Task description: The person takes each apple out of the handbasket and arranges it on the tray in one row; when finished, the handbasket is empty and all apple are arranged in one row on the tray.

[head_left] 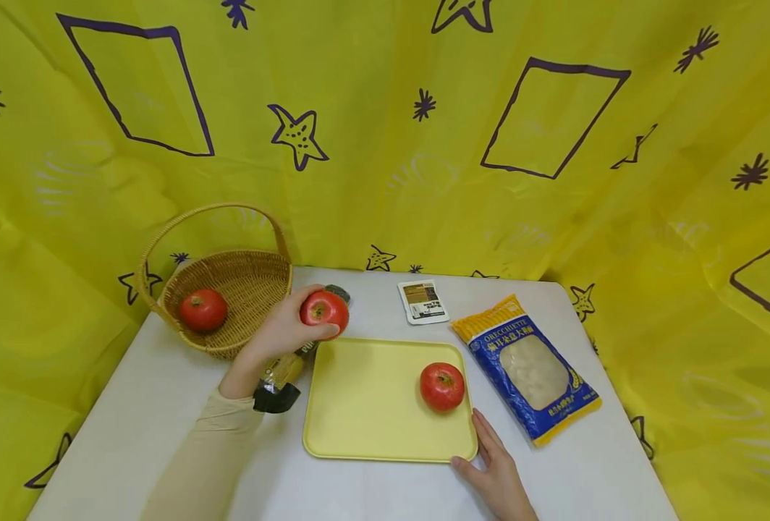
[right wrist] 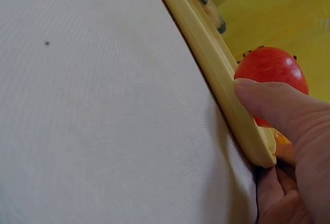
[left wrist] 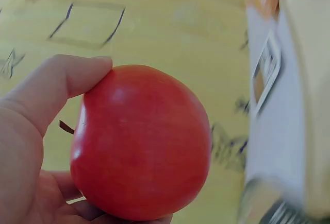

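"ORECCHIETTE" (all capitals) on blue bag [head_left: 533, 370]

The table [head_left: 587, 477] has a white, finely textured top with a small dark spot [right wrist: 47, 43] on it, seen from the right wrist. A shallow, pale yellow tray [head_left: 372, 398] lies flat near the middle. At the far left stands a woven basket [head_left: 255, 289] with a tall arched handle. Between basket and tray lies a slanted package [head_left: 284, 369] with dark ends and a golden middle, partly hidden in the head view. Beyond the tray, a small white packet [head_left: 423, 302] with a brown and white label lies flat. Right of the tray, a blue pasta bag [head_left: 531, 369] with orange-yellow ends lies at a slant, its clear window showing pale pieces.
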Demonstrator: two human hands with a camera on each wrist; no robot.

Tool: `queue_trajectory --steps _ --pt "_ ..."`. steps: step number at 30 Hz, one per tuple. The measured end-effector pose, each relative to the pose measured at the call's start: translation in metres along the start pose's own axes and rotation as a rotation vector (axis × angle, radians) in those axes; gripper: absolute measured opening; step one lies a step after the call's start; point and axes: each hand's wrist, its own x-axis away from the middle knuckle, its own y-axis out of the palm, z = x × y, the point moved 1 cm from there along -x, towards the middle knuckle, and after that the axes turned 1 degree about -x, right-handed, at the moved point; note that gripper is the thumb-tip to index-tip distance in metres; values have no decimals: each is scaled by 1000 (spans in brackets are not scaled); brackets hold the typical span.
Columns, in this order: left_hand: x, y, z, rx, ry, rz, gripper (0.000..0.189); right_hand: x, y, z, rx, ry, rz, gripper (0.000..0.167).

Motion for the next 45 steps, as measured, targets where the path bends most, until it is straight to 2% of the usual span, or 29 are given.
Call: queue_trajectory --steps 6,9,14,22,30,39,45 --pt "3 43 9 20 31 -117 78 1 3 2 -35 -108 19 86" --pt "6 62 11 3 47 -163 78 0 3 3 -50 -124 23 85" --pt "10 90 11 -8 88 -222 79 1 1 2 -30 -93 16 87" --pt "11 127 -1 -10 94 -319 81 0 0 1 -27 -34 8 87" --pt "10 145 -8 -33 53 -374 81 1 0 -1 -12 -22 6 87" --pt "7 151 -11 -49 45 -372 81 0 1 0 12 -2 19 90" --pt "9 151 -10 -53 44 -372 82 1 0 0 -13 -41 18 88"
